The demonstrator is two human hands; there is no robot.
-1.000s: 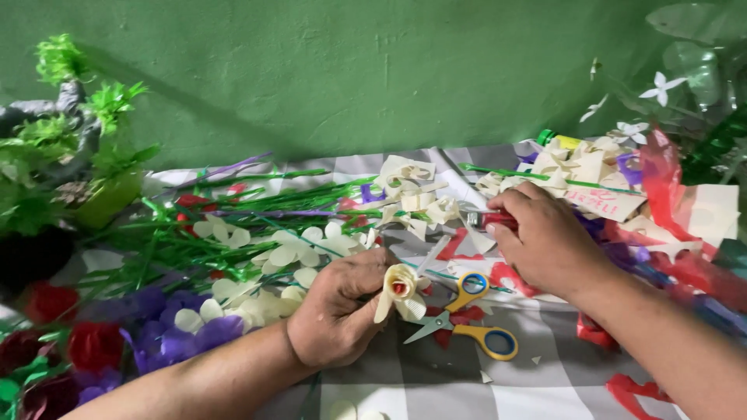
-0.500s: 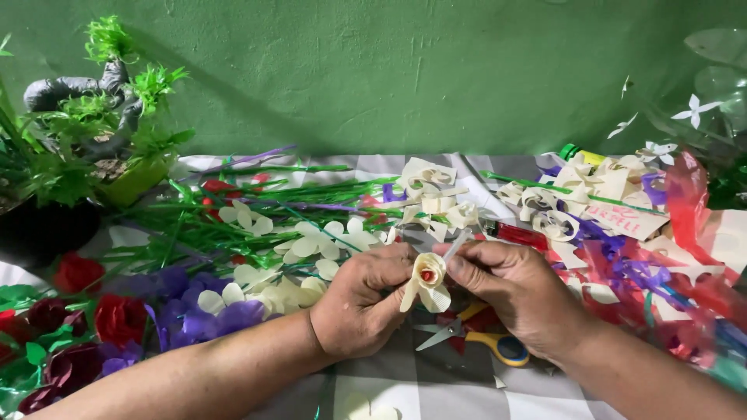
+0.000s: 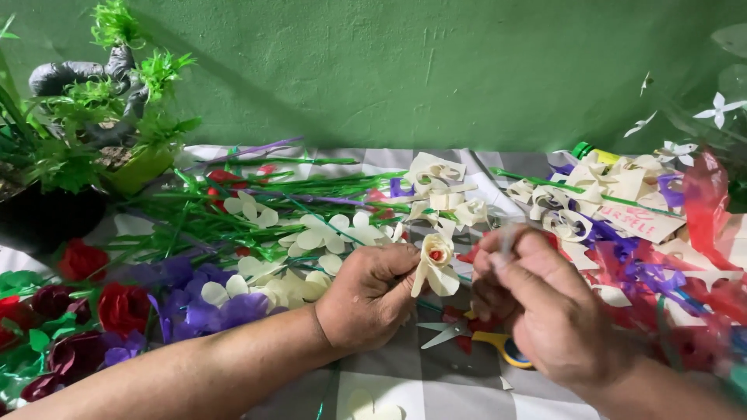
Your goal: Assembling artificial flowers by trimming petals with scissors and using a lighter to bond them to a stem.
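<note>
Left hand (image 3: 366, 299) fingers pinched on cream paper flower (image 3: 434, 263), red centre, held just above checked tabletop (image 3: 436, 385). Right hand (image 3: 537, 303) just right of flower, fingers curled tight around small pale scrap, blurred; flower not touched. Scissors (image 3: 475, 336) lie on tabletop under right hand.

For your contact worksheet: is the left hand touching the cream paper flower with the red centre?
Touching: the head view shows the left hand pinching the cream paper flower.
</note>
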